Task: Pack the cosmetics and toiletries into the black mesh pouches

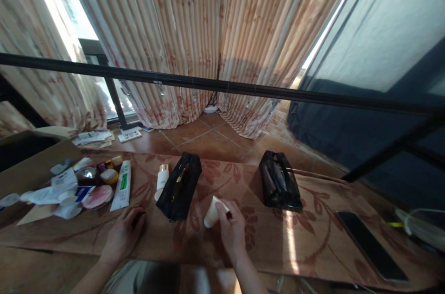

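A small cream-coloured squeeze tube [211, 213] leans in my right hand [232, 228], pinched between thumb and fingers just above the cloth. My left hand [124, 233] rests on the brown patterned cloth with its fingers curled in; nothing shows in it. Between my hands, slightly farther off, lies a black mesh pouch [177, 192] with a gold zip. Beside that pouch is a white bottle [162, 177] with a gold cap. Beyond my left hand lies a white and green tube [123, 186]. A second black pouch [278, 182] stands to the right, with items inside it.
At the left, a pile of jars and packets includes a pink round container [98, 197], next to a cardboard box [21, 164]. A dark phone [371, 245] lies at the right. A black metal bar [208, 84] crosses beyond the cloth, before the curtains [187, 25].
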`<action>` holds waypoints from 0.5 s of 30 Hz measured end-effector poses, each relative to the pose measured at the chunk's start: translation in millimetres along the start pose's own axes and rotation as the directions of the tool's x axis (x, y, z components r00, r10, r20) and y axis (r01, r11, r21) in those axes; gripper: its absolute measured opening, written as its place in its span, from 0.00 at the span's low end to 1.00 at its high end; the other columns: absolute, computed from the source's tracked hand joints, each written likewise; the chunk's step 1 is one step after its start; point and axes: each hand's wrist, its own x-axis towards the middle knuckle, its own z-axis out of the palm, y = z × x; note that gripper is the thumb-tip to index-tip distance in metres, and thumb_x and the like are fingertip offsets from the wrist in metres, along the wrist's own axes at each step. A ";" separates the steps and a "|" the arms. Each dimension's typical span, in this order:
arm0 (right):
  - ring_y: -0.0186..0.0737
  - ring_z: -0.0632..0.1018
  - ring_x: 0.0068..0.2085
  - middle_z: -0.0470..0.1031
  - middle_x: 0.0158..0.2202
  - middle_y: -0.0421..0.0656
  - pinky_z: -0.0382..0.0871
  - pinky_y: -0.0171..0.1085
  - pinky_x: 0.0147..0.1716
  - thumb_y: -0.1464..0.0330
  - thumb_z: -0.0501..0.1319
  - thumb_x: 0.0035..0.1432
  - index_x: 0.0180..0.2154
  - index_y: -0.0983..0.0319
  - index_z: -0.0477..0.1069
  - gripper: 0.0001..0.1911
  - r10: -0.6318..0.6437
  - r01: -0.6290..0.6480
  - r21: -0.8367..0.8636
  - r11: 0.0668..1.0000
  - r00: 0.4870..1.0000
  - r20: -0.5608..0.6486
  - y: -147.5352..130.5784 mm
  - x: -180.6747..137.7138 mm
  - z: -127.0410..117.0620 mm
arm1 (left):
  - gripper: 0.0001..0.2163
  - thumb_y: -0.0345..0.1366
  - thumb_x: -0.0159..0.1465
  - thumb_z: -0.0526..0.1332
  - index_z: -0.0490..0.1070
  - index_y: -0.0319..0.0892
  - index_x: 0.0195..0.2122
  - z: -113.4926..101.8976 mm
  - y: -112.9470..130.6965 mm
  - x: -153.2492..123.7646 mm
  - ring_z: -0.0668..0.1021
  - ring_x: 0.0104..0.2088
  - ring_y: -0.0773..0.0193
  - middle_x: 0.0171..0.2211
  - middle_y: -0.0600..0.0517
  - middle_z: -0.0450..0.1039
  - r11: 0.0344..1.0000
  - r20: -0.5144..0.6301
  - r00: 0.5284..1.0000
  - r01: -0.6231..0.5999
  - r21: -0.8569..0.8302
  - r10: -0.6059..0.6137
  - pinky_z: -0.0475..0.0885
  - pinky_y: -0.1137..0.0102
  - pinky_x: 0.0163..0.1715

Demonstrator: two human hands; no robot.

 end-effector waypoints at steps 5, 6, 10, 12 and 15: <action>0.39 0.76 0.37 0.77 0.34 0.43 0.69 0.35 0.38 0.60 0.58 0.61 0.37 0.59 0.78 0.13 0.020 -0.019 0.010 1.000 1.000 -0.017 -2.1 -1.8 -3.8 | 0.12 0.45 0.61 0.53 0.71 0.46 0.36 2.9 -4.8 1.8 0.79 0.39 0.55 0.42 0.48 0.75 0.999 0.009 1.000 -0.003 0.032 0.003 0.73 0.64 0.42; 0.39 0.76 0.36 0.77 0.34 0.43 0.69 0.35 0.37 0.61 0.58 0.61 0.36 0.59 0.78 0.12 0.019 -0.019 0.012 1.000 1.000 -0.013 -3.6 -3.1 -4.4 | 0.11 0.45 0.61 0.53 0.70 0.46 0.37 3.3 -5.1 2.0 0.79 0.39 0.54 0.41 0.49 0.75 0.999 0.010 1.000 -0.003 0.034 0.002 0.73 0.63 0.42; 0.38 0.76 0.35 0.76 0.33 0.42 0.69 0.34 0.35 0.62 0.57 0.61 0.37 0.59 0.78 0.12 0.010 -0.010 0.027 1.000 1.000 0.002 -9.2 -9.0 -9.3 | 0.09 0.45 0.63 0.51 0.67 0.49 0.37 3.6 -3.7 2.1 0.78 0.41 0.55 0.42 0.54 0.74 1.000 0.019 1.000 0.002 0.029 -0.002 0.73 0.62 0.43; 0.37 0.76 0.35 0.76 0.33 0.42 0.69 0.34 0.35 0.62 0.57 0.61 0.37 0.59 0.78 0.12 0.007 -0.007 0.016 1.000 1.000 -0.004 -10.3 -11.8 -13.4 | 0.09 0.45 0.63 0.51 0.66 0.50 0.37 3.2 -2.4 2.1 0.78 0.41 0.55 0.41 0.54 0.73 1.000 0.021 1.000 -0.008 0.020 0.008 0.73 0.62 0.44; 0.37 0.75 0.35 0.75 0.33 0.42 0.68 0.33 0.34 0.62 0.58 0.61 0.37 0.59 0.77 0.12 0.005 -0.005 -0.020 1.000 1.000 -0.004 -10.9 -16.4 -20.1 | 0.10 0.45 0.64 0.50 0.66 0.49 0.37 2.2 -0.8 2.4 0.78 0.40 0.55 0.42 0.53 0.74 0.999 0.020 1.000 0.003 0.048 -0.004 0.73 0.62 0.41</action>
